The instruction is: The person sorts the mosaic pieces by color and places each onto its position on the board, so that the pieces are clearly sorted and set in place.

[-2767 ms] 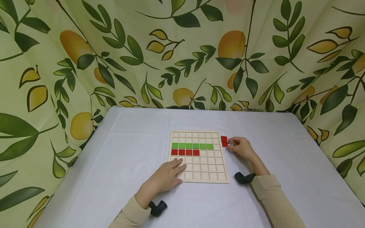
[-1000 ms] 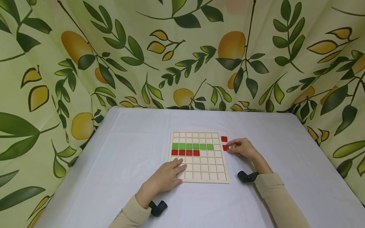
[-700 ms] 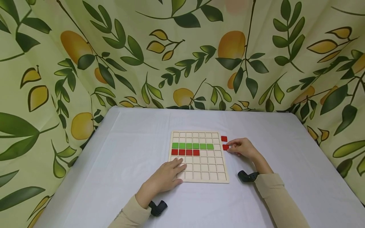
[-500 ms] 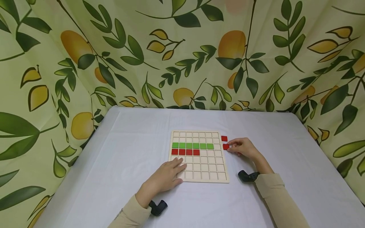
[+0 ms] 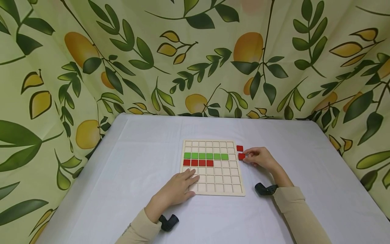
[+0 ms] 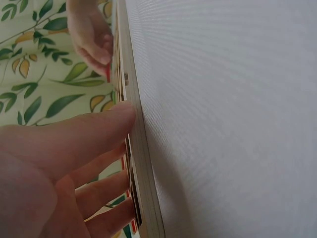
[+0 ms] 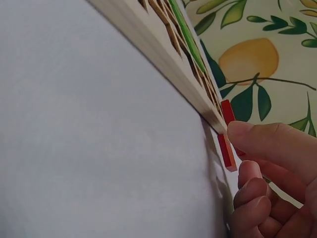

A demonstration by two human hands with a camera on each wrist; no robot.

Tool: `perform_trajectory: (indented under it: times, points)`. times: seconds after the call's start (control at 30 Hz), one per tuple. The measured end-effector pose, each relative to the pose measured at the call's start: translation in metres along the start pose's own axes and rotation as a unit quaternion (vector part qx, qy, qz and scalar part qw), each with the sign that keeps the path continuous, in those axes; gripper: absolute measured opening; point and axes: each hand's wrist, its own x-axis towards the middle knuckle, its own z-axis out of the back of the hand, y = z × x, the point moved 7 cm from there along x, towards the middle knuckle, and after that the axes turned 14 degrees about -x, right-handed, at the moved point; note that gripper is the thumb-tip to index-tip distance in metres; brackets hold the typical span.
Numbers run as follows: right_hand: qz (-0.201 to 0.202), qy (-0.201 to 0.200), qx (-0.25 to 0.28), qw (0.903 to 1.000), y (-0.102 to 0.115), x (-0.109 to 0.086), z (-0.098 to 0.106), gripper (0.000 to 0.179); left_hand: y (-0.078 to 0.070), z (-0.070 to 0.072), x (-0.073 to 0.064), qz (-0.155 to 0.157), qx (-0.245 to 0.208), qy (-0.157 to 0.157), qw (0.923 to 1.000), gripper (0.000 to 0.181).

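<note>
A wooden grid board lies on the table, with a row of green square tiles and, below it, a shorter row of red tiles in its cells. My left hand rests on the board's left lower part, fingers spread; in the left wrist view the thumb touches the board's edge. Beside the right edge, my right hand pinches a red square tile between thumb and fingertips. Another loose red tile lies just beyond it. The fingers partly cover the pinched tile.
A white cloth covers the table. Behind and at the sides hangs a curtain printed with leaves and fruit. Black devices are worn at both wrists.
The two loose red tiles were together earlier and now lie apart, the nearer one drawn toward me by my right hand. It has since shifted slightly away again. My left hand stays put.
</note>
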Motion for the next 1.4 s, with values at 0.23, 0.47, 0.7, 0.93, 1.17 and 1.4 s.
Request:
perform_trajectory:
  times: [0.23,0.47,0.7,0.93,1.17,1.4]
  points:
    - [0.011,-0.003,0.006,0.9999,0.007,-0.004,-0.001,0.036,0.000,0.000,0.001,-0.001,0.002,-0.002,1.0000,0.054]
    - [0.021,0.003,0.020,0.9996,0.016,-0.008,-0.006,0.039,-0.001,0.000,0.000,-0.001,0.002,-0.002,1.0000,0.054]
    - [0.021,0.006,0.022,0.9995,0.020,-0.009,-0.009,0.037,-0.001,0.000,0.000,-0.004,0.000,-0.004,1.0000,0.054]
    - [0.018,0.003,0.018,0.9997,0.025,-0.010,-0.011,0.036,0.000,0.000,0.001,-0.004,0.004,-0.005,1.0000,0.054]
    - [0.015,0.002,0.015,0.9998,0.031,-0.012,-0.014,0.034,0.000,-0.001,0.001,-0.002,0.004,-0.003,1.0000,0.054]
    - [0.020,0.000,0.025,0.9995,0.034,-0.014,-0.021,0.033,0.000,0.000,0.000,-0.002,0.002,-0.001,1.0000,0.054]
